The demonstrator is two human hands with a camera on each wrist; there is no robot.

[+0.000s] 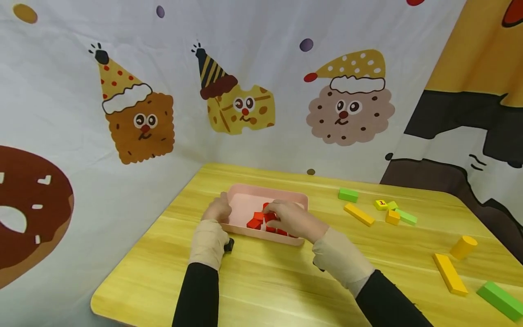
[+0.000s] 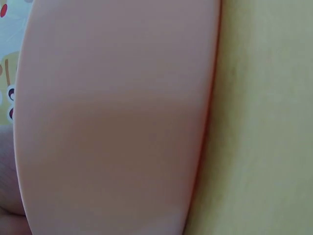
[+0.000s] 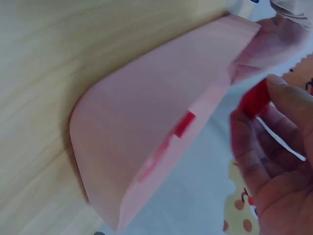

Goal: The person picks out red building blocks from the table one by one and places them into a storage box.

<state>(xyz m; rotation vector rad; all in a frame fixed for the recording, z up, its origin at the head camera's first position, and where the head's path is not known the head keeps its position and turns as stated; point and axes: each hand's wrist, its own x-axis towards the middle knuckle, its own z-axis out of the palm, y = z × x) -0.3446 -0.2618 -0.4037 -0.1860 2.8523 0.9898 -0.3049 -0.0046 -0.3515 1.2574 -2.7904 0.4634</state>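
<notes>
A pink tray (image 1: 261,189) sits on the table with several red blocks (image 1: 254,223) gathered in its right half. My left hand (image 1: 218,209) grips the tray's left end at the rim; part of that hand (image 2: 9,181) shows past the tray wall (image 2: 117,58) in the left wrist view. Over the right half of the tray is my right hand (image 1: 295,219). Between its thumb and fingers it pinches a red block (image 3: 255,99), held above the rim in the right wrist view. The right hand hides some of the blocks beneath it.
On the wooden table (image 1: 261,290), right of the tray, lie a green block (image 1: 348,195), a long yellow block (image 1: 359,214) and a small cluster with a yellow cube (image 1: 392,217). Farther right are a yellow cylinder (image 1: 464,247), another yellow bar (image 1: 450,274) and a green block (image 1: 500,299).
</notes>
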